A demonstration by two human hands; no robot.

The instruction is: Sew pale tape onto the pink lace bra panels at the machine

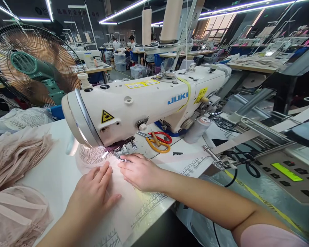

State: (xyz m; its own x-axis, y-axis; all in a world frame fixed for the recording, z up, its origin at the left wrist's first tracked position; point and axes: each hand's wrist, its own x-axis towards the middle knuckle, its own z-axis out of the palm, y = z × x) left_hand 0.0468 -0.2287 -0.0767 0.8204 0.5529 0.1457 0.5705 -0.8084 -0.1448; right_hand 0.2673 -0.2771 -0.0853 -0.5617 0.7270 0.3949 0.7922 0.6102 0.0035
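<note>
Pale fabric [116, 183] runs to the sewing machine [144, 106], apparently part-sewn, its near portion seemingly unworked. Left hand [91, 190] flat on it; right hand [142, 171] close by, apart, any pinch hidden. Garment pile [28, 156] at left (finished or not, unclear). Plastic bins [120, 67] behind: contents indistinct.

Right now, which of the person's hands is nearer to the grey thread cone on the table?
Right: the right hand is on pale fabric, with the grey thread cone beyond it to the right; the left hand lies farther left, farther from the cone.
</note>
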